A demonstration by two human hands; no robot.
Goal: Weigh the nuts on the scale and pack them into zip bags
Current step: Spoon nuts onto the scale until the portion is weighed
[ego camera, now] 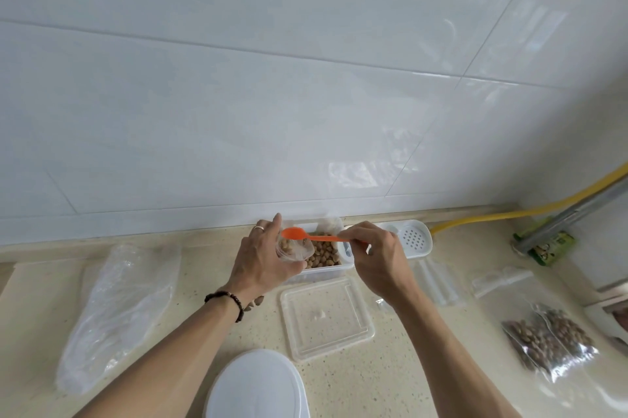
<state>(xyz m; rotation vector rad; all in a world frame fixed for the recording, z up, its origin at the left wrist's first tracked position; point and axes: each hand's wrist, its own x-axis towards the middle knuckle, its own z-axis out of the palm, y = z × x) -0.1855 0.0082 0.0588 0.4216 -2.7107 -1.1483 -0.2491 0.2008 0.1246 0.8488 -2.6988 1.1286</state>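
My left hand (261, 261) grips a small clear cup (295, 249) with a few nuts in it, held over the near left corner of a clear plastic box of nuts (323, 256). An orange plastic spoon (307, 235) is pinched by its handle in my right hand (377, 256), with its bowl above the cup's mouth. The white oval scale (258, 387) lies at the bottom edge between my forearms. Two filled zip bags of nuts (550, 337) lie at the right.
The box's clear lid (326, 315) lies in front of it. A large crumpled clear bag (119, 309) lies at left. Empty zip bags (499, 281), a white perforated holder (413, 239), a green packet (552, 247) and a yellow hose (509, 213) are at right, with the tiled wall behind.
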